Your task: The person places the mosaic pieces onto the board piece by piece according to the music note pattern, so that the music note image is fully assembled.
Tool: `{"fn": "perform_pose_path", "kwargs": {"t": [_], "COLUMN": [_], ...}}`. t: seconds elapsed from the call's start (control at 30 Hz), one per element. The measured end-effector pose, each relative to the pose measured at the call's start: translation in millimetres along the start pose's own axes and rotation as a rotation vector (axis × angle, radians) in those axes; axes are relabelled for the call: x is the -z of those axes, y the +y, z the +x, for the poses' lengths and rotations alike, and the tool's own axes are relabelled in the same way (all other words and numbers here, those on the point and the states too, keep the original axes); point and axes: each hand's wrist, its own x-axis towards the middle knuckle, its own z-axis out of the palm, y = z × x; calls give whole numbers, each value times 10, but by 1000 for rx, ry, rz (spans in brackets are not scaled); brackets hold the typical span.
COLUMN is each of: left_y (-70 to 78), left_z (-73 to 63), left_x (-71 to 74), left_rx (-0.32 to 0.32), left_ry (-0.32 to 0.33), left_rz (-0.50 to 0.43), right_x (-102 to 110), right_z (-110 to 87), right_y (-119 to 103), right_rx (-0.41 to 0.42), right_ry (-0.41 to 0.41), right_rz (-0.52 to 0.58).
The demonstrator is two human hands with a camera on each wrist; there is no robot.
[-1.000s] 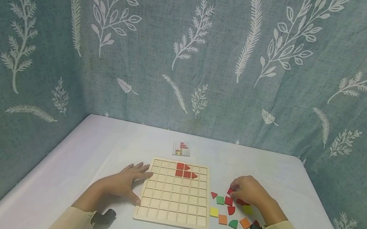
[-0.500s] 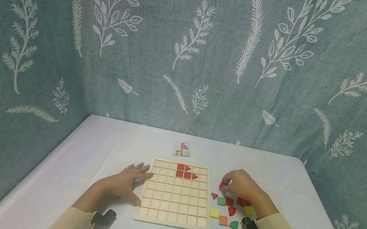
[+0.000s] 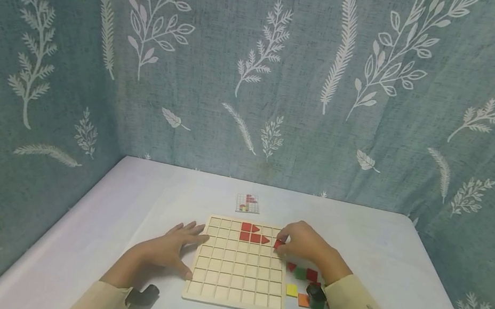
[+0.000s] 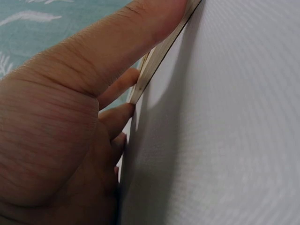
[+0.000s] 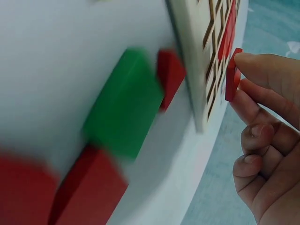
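Observation:
Between thumb and fingertips, my right hand pinches a red tile, holding it over the upper right part of the wooden grid board. In the right wrist view the tile stands on edge, apart from the board, with the other fingers curled toward the palm. My left hand spreads along the board's left side, thumb and fingertips touching the rim. Two rows of red pieces lie in the board's upper middle cells, each ending in a triangle pointing right.
A small pattern card lies behind the board. Loose pieces sit to its right: a red triangle, a green tile, a red square, a yellow square and an orange square. The right forearm covers others.
My right hand has moved left with the red tile, from the loose pieces to over the board's right edge. The left hand has stayed at the board's left side.

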Motion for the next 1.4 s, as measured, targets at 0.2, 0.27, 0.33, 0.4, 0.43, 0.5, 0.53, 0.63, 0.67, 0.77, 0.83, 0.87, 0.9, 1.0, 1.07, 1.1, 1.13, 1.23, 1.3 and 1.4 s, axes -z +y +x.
{"fn": "perform_pose_path", "kwargs": {"t": [0.2,0.27,0.33,0.4,0.43,0.5,0.53,0.63,0.67,0.77,0.83,0.87,0.9,1.0,1.07,1.1,1.13,1.23,1.3,1.4], "left_y": [-1,1,3,4,3,3,1,-3,-3,0,0,1,1,6,13,15,18,17,15,6], "left_z": [-7,-11,-15,-18,-19,-20,-20,-19,-21,-22,-18,-17,-15,-13,-14,-15,-19,-28,-33,-36], "left_x": [0,3,6,8,7,7,6,3,5,8,9,10,10,9,13,14,17,21,25,27], "left_rx": [3,4,1,-3,-4,-9,-11,-12,-12,-14,-14,-12,-11,-6,-5,-7,-7,-15,-19,-25], "left_ry": [-8,-13,-13,-12,-11,-7,-5,-3,-3,-5,-6,-8,-8,-10,-9,-8,-9,-10,-11,-12], "left_rz": [-2,1,-2,0,1,-1,1,2,3,-1,1,4,6,13,10,7,7,3,5,5], "right_x": [-56,-79,-101,-119,-123,-133,-138,-160,-171,-207,-226,-231,-235,-245,-248,-251,-257,-275,-286,-302], "right_z": [105,126,144,158,165,180,188,222,237,284,316,328,339,354,359,361,364,371,377,378], "right_y": [-152,-185,-221,-260,-283,-331,-354,-414,-429,-467,-484,-493,-501,-518,-535,-544,-553,-584,-602,-622], "right_rx": [52,71,89,116,130,152,163,190,200,233,248,252,251,229,215,205,198,199,211,239], "right_ry": [-14,-13,-10,-11,-12,-13,-12,-9,-7,-8,-9,-13,-15,-22,-31,-35,-40,-51,-46,-36], "right_rz": [14,15,25,30,26,27,30,22,15,-21,-41,-48,-47,-27,-11,-6,-3,-6,-14,-29]}}
